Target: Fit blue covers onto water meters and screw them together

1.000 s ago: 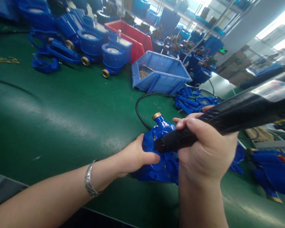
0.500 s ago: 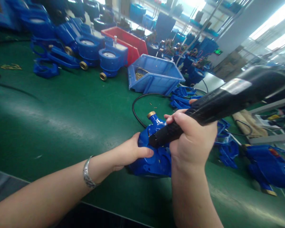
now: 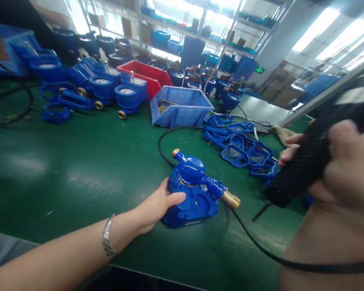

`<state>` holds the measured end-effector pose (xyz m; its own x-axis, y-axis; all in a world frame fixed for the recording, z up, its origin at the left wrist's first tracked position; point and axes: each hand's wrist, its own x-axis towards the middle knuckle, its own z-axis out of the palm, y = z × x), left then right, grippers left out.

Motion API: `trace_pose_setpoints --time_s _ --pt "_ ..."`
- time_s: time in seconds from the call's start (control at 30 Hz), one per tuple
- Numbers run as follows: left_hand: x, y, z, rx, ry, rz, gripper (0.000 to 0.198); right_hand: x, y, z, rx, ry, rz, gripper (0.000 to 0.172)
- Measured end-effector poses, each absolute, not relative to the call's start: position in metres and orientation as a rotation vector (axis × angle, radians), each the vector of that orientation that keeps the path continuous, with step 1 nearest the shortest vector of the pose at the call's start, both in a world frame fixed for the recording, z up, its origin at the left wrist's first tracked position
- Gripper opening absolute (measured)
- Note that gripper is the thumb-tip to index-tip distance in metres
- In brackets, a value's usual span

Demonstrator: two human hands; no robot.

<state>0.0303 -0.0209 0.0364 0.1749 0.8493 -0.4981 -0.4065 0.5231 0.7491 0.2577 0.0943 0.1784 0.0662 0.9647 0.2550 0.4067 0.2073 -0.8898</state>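
The left grip (image 3: 160,206), thumb (image 3: 176,198) spread, ends an outstretched forearm (image 3: 63,252), while the right grip (image 3: 342,169) curls, blurred.

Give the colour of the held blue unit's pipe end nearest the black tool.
The pipe end is brassy gold, showing best in the head view.

workbench (image 3: 94,149), parts bins (image 3: 189,115) and power driver (image 3: 306,163) mark this a workshop.
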Motion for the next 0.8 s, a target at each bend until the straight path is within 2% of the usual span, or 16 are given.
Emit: trace_pose_setpoints --time_s 0.1,0.2,0.3,0.4,0.43,0.5,0.6,0.63,0.73,0.8 --pt "0.029 -0.029 0.036 0.670 1.174 0.886 0.079 0.283 0.105 0.143 -1.818 -1.633 0.787 0.021" --pt "0.011 -0.037 0.033 1.140 1.466 0.853 0.075 0.309 0.108 0.102 -2.056 -1.830 0.756 0.023" --pt "-0.010 -0.041 0.031 1.844 1.538 0.854 0.089 0.333 0.108 0.067 -2.206 -1.972 0.651 0.028" --pt "-0.022 -0.036 0.034 2.528 1.419 0.691 0.102 0.346 0.104 0.049 -2.353 -2.067 0.538 0.040" --pt "-0.023 -0.031 0.036 2.675 1.375 0.611 0.098 0.347 0.101 0.049 -2.396 -2.084 0.478 0.042" --pt "-0.020 -0.019 0.040 2.871 1.294 0.507 0.077 0.343 0.090 0.057 -2.448 -2.102 0.320 0.046" --pt "-0.013 0.001 0.048 3.063 1.145 0.473 0.046 0.325 0.057 0.087 -2.220 -2.111 0.149 0.040" --pt "-0.011 0.007 0.049 3.108 1.100 0.460 0.043 0.317 0.044 0.097 -2.046 -2.139 0.276 0.031" --pt "-0.007 0.023 0.051 3.183 0.995 0.406 0.036 0.290 0.008 0.115 -1.591 -2.538 0.970 0.018" --pt "-0.006 0.031 0.048 3.212 0.927 0.428 0.032 0.275 -0.002 0.108 -1.518 -2.678 1.176 0.022"
